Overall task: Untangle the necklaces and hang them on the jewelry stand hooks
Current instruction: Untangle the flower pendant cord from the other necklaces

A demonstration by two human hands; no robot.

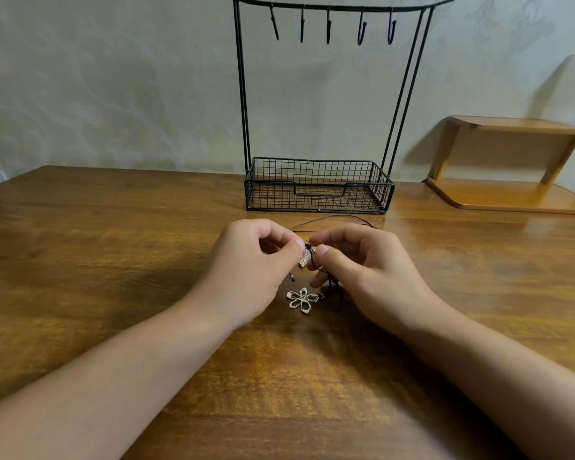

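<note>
Head view shows no readable writing or brand on anything. Two necklaces on thin dark cords (332,219) lie tangled on the wooden counter (113,247), just in front of the black wire jewelry stand (319,185). The left hand (249,267) and right hand (365,270) meet over the knot, each pinching the cords beside a small silver pendant (304,258) raised between the fingertips. A silver open-petal flower pendant (301,300) lies flat on the counter just below the hands. Five hooks (328,26) hang bare from the stand's top bar. A wooden shelf (512,161) sits at the right; bare counter spreads left.
</note>
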